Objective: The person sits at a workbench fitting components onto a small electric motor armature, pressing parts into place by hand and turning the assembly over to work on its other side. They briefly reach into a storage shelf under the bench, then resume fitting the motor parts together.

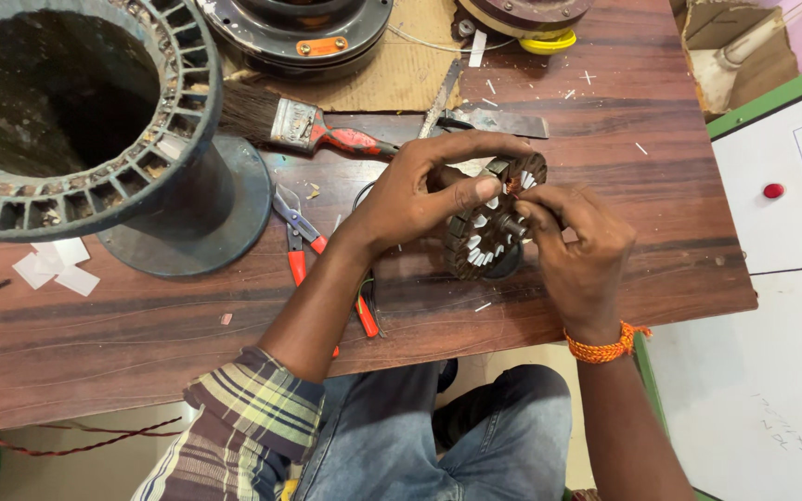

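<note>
A round dark metal stator core [481, 243] with white paper strips in its slots stands tilted on the wooden table [141, 325]. My left hand [424, 190] grips its upper rim, thumb pressed against the face. My right hand [579, 255] pinches at the slots near the central shaft, with an orange thread band on its wrist. Whether the right fingers hold a paper strip is hidden.
Red-handled pliers [303, 237] lie left of my left arm. A paintbrush [299, 125], scissors [475, 119] and cardboard lie behind. A large slotted grey drum on a stand [95, 139] fills the left. White paper pieces [58, 264] sit near it. A white cabinet [782, 278] stands at right.
</note>
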